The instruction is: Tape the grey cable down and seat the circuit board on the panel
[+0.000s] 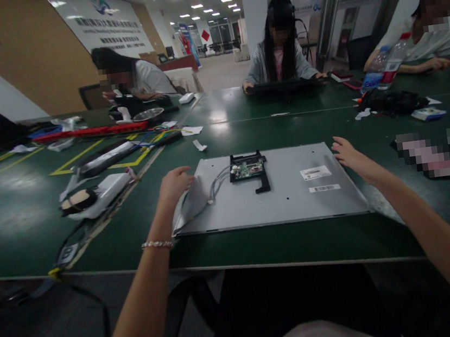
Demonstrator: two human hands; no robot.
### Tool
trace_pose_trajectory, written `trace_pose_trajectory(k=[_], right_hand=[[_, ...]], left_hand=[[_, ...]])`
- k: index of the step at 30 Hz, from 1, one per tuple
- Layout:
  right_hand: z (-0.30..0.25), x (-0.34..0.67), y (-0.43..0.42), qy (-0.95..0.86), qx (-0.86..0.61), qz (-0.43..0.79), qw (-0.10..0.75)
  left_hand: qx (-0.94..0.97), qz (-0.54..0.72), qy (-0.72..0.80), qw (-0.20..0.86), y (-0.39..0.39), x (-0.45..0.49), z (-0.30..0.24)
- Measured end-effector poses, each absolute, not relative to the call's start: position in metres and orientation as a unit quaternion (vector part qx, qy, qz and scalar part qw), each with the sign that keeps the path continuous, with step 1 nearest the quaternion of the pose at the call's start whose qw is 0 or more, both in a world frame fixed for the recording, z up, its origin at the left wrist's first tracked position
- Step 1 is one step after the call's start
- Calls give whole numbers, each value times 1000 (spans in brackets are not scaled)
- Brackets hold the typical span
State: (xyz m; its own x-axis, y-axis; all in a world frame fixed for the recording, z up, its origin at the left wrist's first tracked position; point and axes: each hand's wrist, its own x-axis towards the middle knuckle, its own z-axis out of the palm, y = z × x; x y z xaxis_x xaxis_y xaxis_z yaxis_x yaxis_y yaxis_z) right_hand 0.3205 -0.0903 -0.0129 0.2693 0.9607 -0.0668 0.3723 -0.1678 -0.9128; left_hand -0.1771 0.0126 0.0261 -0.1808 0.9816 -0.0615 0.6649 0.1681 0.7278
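A flat grey metal display panel [278,203] lies back side up on the green table in front of me. A black bracket with a small green circuit board [246,169] sits on it, near its far edge. Thin grey cables [212,189] run from the board towards the panel's near left corner. My left hand [175,185] is at the panel's left edge, fingers stretched out and apart. Beside the far right corner is my right hand [353,159], its fingers also spread. Whether either hand touches the panel's edge is hard to tell. Two white labels [316,172] are on the panel's right part.
Left of me lie a white power strip-like object [105,194], a black cable [86,289] and a long red bar [89,132]. Plastic bottles [393,63] and a black bundle [393,101] stand right. Several people sit around the table; one across holds a dark panel [284,88].
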Motion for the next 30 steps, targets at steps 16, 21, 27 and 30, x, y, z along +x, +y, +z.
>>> trace_pose_trajectory(k=[16, 21, 27, 30], right_hand=[[-46, 347, -84, -601, -752, 135, 234], [-52, 343, -88, -655, -746, 74, 94], [-47, 344, -92, -669, -738, 63, 64], [-46, 346, -94, -664, -741, 72, 70]], left_hand=[[597, 273, 652, 379, -33, -116, 55], [662, 194, 653, 311, -38, -103, 63], [766, 31, 607, 210, -39, -97, 52], [783, -17, 594, 185, -45, -88, 50]])
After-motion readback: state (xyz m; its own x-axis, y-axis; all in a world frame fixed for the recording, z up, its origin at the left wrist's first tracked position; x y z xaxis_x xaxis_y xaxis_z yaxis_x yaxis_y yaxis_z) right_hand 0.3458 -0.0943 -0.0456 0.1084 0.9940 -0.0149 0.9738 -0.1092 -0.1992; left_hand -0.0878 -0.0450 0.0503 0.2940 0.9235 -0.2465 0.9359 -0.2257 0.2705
